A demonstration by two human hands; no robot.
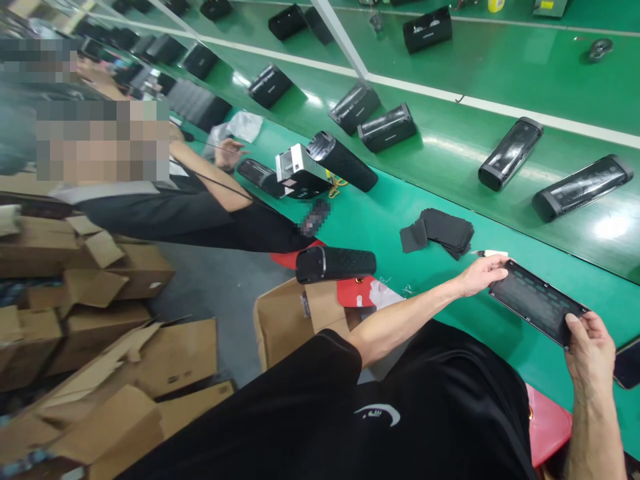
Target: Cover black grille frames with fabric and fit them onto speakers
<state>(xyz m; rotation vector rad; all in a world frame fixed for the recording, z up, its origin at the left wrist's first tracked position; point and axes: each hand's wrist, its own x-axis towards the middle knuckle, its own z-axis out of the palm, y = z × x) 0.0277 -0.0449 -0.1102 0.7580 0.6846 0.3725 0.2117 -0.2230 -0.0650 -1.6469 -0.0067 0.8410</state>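
Between my two hands is a flat black rectangular speaker grille panel (535,301), its inner face turned up, with small tabs along its edges. My left hand (481,275) pinches its far left end, thumb on top. At the opposite end my right hand (590,337) grips the near corner, thumb pressed on the inner face. The panel is tilted and held just over the green table. Close to my left hand lie a stack of black rectangular sheets (447,230) and a small white-bodied tool (495,253), partly hidden behind the hand.
A black speaker (337,263) lies at the table edge; another (345,160) leans by a small machine (303,173). Several speaker bodies sit on the green conveyor (450,160). A co-worker's arm (215,173) reaches in at left. Cardboard boxes (175,353) fill the floor. A phone (629,363) lies right.
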